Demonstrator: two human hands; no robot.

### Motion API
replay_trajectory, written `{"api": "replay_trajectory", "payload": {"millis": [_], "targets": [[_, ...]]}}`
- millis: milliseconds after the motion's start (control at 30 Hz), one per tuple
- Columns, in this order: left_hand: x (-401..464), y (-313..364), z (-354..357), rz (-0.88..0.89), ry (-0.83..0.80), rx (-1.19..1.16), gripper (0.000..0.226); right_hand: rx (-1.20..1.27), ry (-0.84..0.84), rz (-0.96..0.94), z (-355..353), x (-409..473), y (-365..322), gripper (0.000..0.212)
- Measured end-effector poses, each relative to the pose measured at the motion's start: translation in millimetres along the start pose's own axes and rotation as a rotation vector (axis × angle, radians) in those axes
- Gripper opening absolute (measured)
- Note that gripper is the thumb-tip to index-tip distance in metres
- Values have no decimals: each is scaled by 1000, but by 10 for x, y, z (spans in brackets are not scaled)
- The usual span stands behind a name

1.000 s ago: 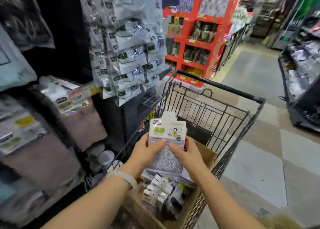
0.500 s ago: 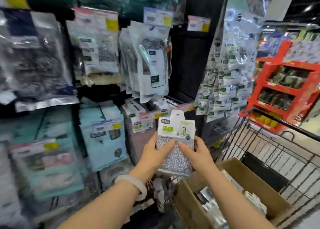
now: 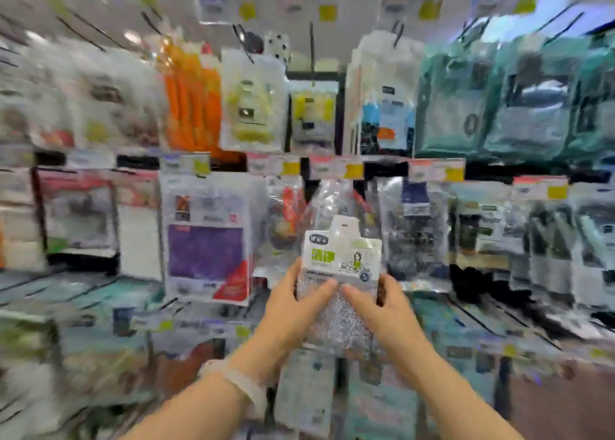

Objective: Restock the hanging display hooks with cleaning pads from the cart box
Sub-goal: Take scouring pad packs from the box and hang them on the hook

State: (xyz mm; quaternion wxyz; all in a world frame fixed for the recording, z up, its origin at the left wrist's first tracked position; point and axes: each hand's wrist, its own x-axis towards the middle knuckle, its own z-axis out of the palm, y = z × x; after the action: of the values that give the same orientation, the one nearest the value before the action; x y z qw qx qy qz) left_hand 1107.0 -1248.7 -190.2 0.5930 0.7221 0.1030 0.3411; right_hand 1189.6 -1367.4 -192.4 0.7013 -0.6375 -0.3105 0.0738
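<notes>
Cleaning pads [image 3: 336, 293], one pack of them, sit upright between our two hands just below the middle of the view, at about 6 o'clock from centre. The pack has a white and green card header with a hang tab at 12 o'clock and a silvery mesh pad beneath it. Our left hand [image 3: 293, 310] grips the pack's 9 o'clock edge, thumb curled across the front of the mesh and fingers behind; a pale wristband [image 3: 244, 386] circles that wrist. Our right hand [image 3: 382, 310] grips the 3 o'clock edge the same way, its thumb lying on the mesh and nearly meeting the left thumb. Behind the pack hangs the display, heavily blurred: a purple cloth pack [image 3: 206, 240] at 9 o'clock of the pads, orange items [image 3: 193, 107] at 11 o'clock, teal bagged goods [image 3: 499, 107] at 2 o'clock, and dark scourer packs [image 3: 412, 233] just at 3 o'clock. Yellow price tags [image 3: 352, 170] run along the rail at 12 o'clock. We cannot tell whether the hang tab touches any hook.
</notes>
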Motion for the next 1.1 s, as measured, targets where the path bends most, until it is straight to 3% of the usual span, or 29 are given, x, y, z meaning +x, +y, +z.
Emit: {"api": "replay_trajectory", "payload": {"millis": [133,433,767,967,1100], "targets": [[18,241,-968,62,182,43,28,71,-156,-44,944,152,-288,45],[-82,452,-2476,37,428,101,37,144,-412,-126,2570,354,-558,34],[24,481,-3819,61,689,179,20,221,-664,-120,4111,622,-739,44],[20,481,-4639,35,771,216,49,217,-727,-134,5024,656,-748,46],[16,442,-5288,54,766,230,36,252,-749,-134,5674,617,-758,44]]}}
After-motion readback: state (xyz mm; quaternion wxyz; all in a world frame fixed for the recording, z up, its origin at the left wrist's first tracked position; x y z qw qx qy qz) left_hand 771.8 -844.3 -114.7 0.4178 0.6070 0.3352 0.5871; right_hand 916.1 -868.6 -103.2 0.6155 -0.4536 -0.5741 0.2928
